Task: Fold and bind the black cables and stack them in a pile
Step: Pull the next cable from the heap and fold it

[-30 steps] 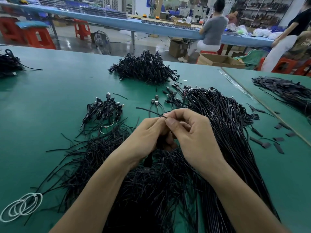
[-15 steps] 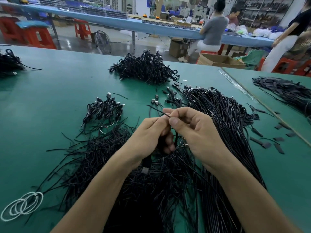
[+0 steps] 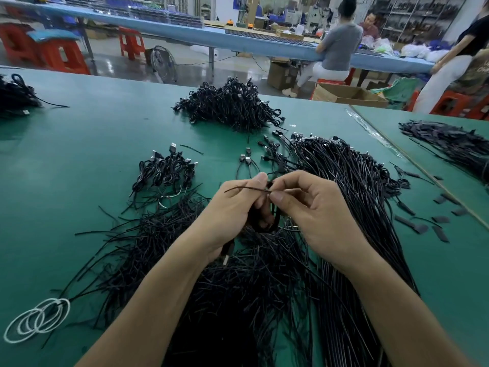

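L hand (image 3: 230, 210) grips folded cable (image 3: 275, 221); R hand (image 3: 320, 210) fingers (image 3: 291, 181) pinch tie (image 3: 246, 188); hands nr touching.

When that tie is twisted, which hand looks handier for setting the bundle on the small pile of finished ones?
Probably the left hand: it grips the folded cable, and the small pile lies on its side. The right hand only pinches the tie.
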`<state>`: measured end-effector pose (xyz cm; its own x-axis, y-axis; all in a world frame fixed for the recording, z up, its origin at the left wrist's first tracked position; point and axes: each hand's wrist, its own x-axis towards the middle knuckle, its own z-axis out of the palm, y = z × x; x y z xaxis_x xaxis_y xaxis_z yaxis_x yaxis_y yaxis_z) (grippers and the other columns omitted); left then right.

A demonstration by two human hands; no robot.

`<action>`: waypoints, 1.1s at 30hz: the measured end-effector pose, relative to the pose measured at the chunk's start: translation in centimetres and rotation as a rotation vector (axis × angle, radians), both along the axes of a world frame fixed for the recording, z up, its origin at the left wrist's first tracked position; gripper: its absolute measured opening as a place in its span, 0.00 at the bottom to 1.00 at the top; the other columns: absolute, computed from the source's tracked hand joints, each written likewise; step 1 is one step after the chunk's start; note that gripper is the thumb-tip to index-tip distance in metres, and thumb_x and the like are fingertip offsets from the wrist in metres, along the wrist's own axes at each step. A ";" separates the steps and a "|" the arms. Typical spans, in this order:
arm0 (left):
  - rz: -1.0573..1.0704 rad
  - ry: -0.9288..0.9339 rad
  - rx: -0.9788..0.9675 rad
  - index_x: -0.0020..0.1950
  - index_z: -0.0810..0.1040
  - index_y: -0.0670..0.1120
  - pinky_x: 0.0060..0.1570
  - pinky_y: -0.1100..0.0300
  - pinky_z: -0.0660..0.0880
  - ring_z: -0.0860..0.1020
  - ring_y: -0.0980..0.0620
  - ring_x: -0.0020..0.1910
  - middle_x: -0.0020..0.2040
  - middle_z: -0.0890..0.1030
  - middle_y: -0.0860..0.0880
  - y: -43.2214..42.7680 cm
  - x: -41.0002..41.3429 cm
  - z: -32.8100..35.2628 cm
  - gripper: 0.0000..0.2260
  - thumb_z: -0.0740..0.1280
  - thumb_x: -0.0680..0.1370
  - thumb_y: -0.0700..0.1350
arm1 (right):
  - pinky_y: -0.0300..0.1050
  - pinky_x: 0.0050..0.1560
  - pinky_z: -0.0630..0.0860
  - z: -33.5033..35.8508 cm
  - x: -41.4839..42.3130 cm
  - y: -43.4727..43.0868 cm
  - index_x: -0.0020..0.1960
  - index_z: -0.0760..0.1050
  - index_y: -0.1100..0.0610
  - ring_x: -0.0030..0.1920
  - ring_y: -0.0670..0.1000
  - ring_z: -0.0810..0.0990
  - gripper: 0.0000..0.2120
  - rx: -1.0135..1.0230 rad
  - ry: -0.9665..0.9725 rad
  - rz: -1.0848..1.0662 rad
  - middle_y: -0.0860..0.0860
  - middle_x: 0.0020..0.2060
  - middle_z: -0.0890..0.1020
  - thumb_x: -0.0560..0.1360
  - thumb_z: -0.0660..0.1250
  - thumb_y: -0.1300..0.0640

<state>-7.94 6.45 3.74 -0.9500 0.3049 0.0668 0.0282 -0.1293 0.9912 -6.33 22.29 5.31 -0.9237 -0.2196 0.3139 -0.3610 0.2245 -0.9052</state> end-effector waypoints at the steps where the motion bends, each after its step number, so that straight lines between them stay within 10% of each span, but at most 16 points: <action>1: 0.037 0.029 -0.046 0.27 0.71 0.52 0.38 0.59 0.72 0.74 0.52 0.31 0.28 0.75 0.52 -0.2 -0.2 0.0 0.24 0.58 0.84 0.53 | 0.43 0.41 0.75 -0.2 -0.1 0.1 0.44 0.80 0.54 0.36 0.44 0.78 0.07 0.052 0.014 -0.042 0.46 0.35 0.83 0.77 0.69 0.65; 7: 0.015 -0.073 0.019 0.41 0.83 0.48 0.56 0.39 0.78 0.82 0.46 0.48 0.43 0.84 0.45 0.4 0.1 -0.1 0.18 0.62 0.80 0.57 | 0.38 0.43 0.78 -0.2 0.0 -0.6 0.44 0.81 0.52 0.39 0.44 0.83 0.09 0.013 0.056 -0.077 0.46 0.38 0.85 0.76 0.70 0.66; 13: 0.024 -0.144 0.118 0.51 0.80 0.43 0.20 0.63 0.72 0.80 0.52 0.29 0.39 0.85 0.48 1.1 0.4 -0.4 0.19 0.58 0.84 0.56 | 0.38 0.38 0.78 -0.4 0.0 -0.8 0.43 0.80 0.50 0.35 0.42 0.80 0.10 0.011 0.027 -0.113 0.43 0.37 0.83 0.77 0.70 0.64; 17: 0.067 -0.160 0.117 0.45 0.70 0.48 0.19 0.66 0.63 0.70 0.56 0.25 0.33 0.81 0.48 0.8 0.0 -0.7 0.14 0.56 0.85 0.55 | 0.47 0.39 0.80 0.0 0.3 -0.5 0.44 0.81 0.49 0.37 0.53 0.81 0.07 -0.052 0.080 -0.278 0.49 0.42 0.85 0.77 0.70 0.60; 21: 0.096 -0.139 0.190 0.44 0.64 0.46 0.20 0.67 0.59 0.63 0.57 0.24 0.29 0.72 0.53 0.5 0.1 -0.5 0.15 0.54 0.85 0.55 | 0.36 0.32 0.74 -0.2 0.1 0.1 0.46 0.81 0.54 0.34 0.48 0.78 0.03 -0.280 -0.034 -0.479 0.48 0.34 0.84 0.77 0.70 0.60; 27: 0.036 -0.084 0.177 0.43 0.63 0.45 0.20 0.65 0.57 0.58 0.56 0.24 0.27 0.65 0.55 1.0 0.2 -0.5 0.21 0.52 0.84 0.60 | 0.42 0.40 0.80 -1.0 -0.1 -0.6 0.42 0.81 0.51 0.36 0.45 0.83 0.04 0.088 -0.081 -0.449 0.47 0.33 0.85 0.75 0.73 0.57; 33: -0.035 -0.088 0.164 0.43 0.67 0.48 0.21 0.68 0.54 0.54 0.55 0.23 0.26 0.59 0.53 1.0 0.0 -1.0 0.18 0.53 0.84 0.60 | 0.28 0.36 0.73 1.1 0.4 -1.0 0.43 0.81 0.51 0.35 0.39 0.79 0.06 0.374 0.164 -0.396 0.41 0.33 0.81 0.76 0.72 0.61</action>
<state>-7.96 7.48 2.78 -0.9436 0.3293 0.0356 -0.0648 -0.2889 0.9552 -5.95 21.24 6.46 -0.9038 0.0093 0.4278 -0.3135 0.6660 -0.6768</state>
